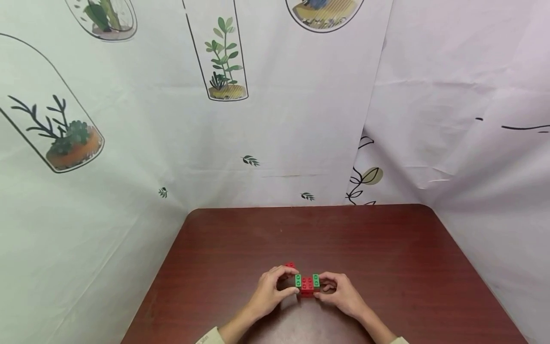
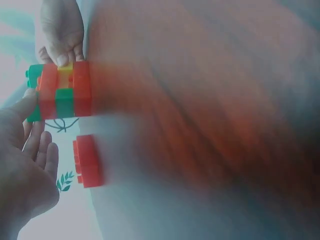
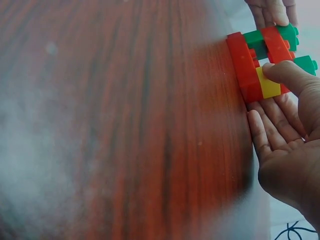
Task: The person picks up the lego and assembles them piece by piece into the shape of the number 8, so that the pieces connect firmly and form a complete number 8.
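Observation:
Between the two hands stands a stack of toy building bricks point(image 1: 307, 284) on the table. A long red brick point(image 3: 245, 70) forms its base, with a yellow brick point(image 3: 270, 86) and a green brick point(image 2: 65, 102) above. Over these lies another red brick point(image 2: 48, 90), topped by a green brick at each end. My left hand point(image 1: 271, 289) pinches the stack's left end, its thumb by the left top green brick point(image 1: 298, 280). From the other side, my right hand point(image 1: 342, 292) grips the right end, thumb against the yellow brick. The underside is hidden.
Behind my left hand, a separate red brick point(image 2: 88, 161) sits on the table, partly covered in the head view. The dark brown table point(image 1: 343, 239) has rounded far corners. White cloth point(image 1: 279, 129) printed with plants hangs around it.

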A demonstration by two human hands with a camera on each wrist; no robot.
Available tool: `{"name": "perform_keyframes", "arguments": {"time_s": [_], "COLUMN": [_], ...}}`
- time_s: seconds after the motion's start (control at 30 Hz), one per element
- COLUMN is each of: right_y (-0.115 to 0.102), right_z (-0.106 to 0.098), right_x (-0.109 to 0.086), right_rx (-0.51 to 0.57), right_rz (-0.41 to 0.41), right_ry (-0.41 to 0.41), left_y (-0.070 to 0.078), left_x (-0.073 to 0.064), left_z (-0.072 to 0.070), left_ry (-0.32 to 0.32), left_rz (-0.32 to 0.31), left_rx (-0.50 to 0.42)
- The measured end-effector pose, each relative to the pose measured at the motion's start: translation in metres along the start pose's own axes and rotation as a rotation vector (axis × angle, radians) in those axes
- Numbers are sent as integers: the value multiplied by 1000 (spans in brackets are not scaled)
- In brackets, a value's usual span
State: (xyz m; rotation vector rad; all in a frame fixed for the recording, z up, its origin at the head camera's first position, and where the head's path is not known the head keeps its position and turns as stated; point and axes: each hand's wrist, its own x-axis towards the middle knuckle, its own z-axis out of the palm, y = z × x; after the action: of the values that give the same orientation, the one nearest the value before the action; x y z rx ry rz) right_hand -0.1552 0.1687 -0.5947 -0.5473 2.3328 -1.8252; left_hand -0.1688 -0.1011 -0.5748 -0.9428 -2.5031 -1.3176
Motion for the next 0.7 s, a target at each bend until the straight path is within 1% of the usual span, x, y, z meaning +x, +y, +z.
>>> {"name": "perform_keyframes", "arguments": {"time_s": [0.13,0.2,0.3,0.37,0.47,0.57,0.7], "right_y": [1,1,1,2,2,2,2], "right_z": [1,1,1,1,1,0,-2], "right_x": [0,0,0,-1,-2,-2,-1], "right_rx": [5,6,7,5,10,23,41], "right_rz": [10,14,14,10,-1,-2,6], "right_ry": [3,5,8,7,-1,-13,-27], "left_y": [-3,-4,-7,-9,-14,-19,-25], "left_x": [2,2,3,3,3,2,-1], "left_z": [-7,-10,-15,-18,-21,-22,-22], "left_ry": [-17,-3,36,65,90,99,105], "left_rz": [-2,-3,-14,-28,-56,-80,-131], "left_rx": [0,4,9,8,4,10,5]}}
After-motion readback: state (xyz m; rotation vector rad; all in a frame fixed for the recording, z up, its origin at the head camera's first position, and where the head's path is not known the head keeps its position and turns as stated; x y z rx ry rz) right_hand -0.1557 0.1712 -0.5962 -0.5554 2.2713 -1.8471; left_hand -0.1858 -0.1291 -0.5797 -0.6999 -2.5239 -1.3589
